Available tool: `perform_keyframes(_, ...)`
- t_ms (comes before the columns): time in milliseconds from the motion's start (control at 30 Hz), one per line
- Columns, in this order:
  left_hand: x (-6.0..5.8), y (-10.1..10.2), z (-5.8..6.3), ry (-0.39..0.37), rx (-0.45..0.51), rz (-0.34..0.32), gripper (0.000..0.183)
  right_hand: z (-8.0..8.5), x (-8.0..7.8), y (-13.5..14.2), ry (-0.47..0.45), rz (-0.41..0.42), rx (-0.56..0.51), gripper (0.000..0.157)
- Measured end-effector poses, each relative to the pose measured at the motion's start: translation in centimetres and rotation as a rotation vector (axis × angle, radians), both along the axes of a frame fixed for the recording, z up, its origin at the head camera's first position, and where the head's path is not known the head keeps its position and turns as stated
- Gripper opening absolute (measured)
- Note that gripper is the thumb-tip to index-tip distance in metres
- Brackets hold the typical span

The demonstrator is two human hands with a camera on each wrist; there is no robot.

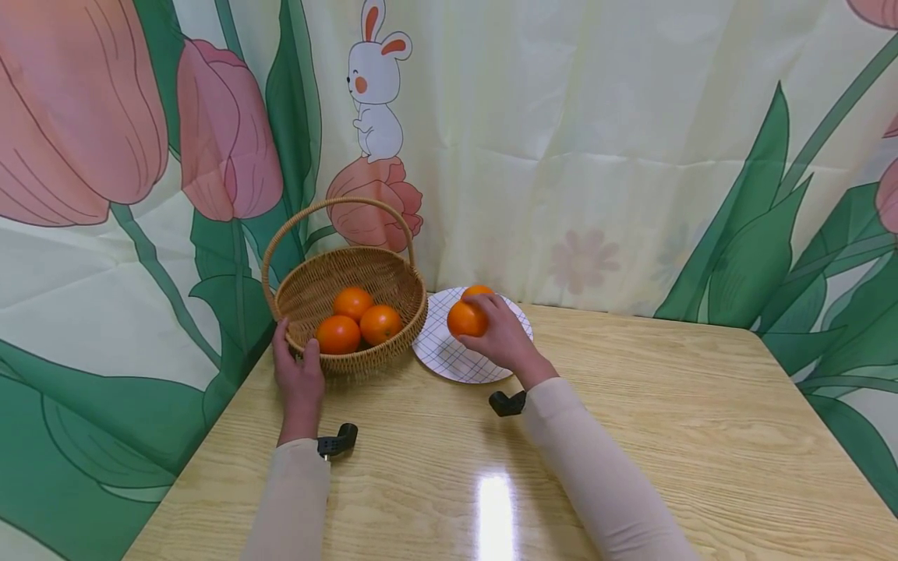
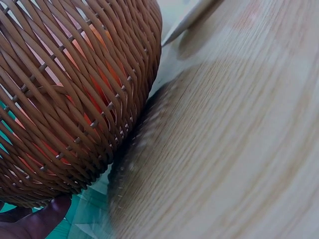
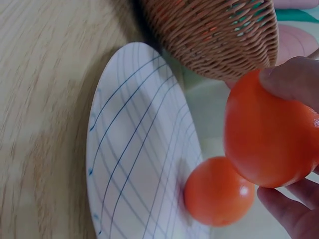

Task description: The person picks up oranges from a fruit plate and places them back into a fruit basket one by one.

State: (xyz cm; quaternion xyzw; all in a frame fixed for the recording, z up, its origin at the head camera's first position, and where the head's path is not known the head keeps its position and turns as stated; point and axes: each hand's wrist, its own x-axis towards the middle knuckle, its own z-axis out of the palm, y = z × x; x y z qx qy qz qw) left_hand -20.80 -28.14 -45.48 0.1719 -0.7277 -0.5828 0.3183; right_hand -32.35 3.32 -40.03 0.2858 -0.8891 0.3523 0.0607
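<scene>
My right hand (image 1: 500,333) grips an orange (image 1: 466,319) between thumb and fingers, held above a white plate (image 1: 449,362) with a blue checked pattern. On that plate lies another orange (image 3: 219,191), seen partly behind the held one in the head view. My left hand (image 1: 300,382) holds the near left rim of a wicker basket (image 1: 372,357), its thumb over the edge. Three oranges (image 1: 339,335) sit inside the basket, which is tilted with its opening toward me. In the left wrist view only the fingers (image 2: 47,219) show, under the basket's weave.
The wooden table (image 1: 421,467) stretches in front and to the right. A curtain (image 1: 533,156) printed with tulips and a rabbit hangs behind the table's back edge. The basket's tall arched handle (image 1: 337,201) rises over its opening. The plate stands just right of the basket.
</scene>
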Motion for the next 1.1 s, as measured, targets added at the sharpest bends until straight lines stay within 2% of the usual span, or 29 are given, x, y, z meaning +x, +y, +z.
perform_keyframes(500,0.1,0.0,0.0,-0.013,0.032,-0.01,0.06,1.5,0.4,-1.4,0.043,0.059,-0.069,0.06)
perform_keyframes(933,0.0,0.0,0.1,0.002,0.013,-0.001,0.059,2.8,0.6,-2.9,0.108,0.099,-0.121,0.059)
perform_keyframes(1033,0.1,0.1,0.3,0.0,0.011,-0.002,0.059,3.1,0.7,-3.3,0.126,0.102,-0.124,0.059)
perform_keyframes(1100,0.4,0.2,0.8,-0.01,0.018,-0.009,0.06,3.3,0.8,-3.5,0.131,0.104,-0.122,0.059)
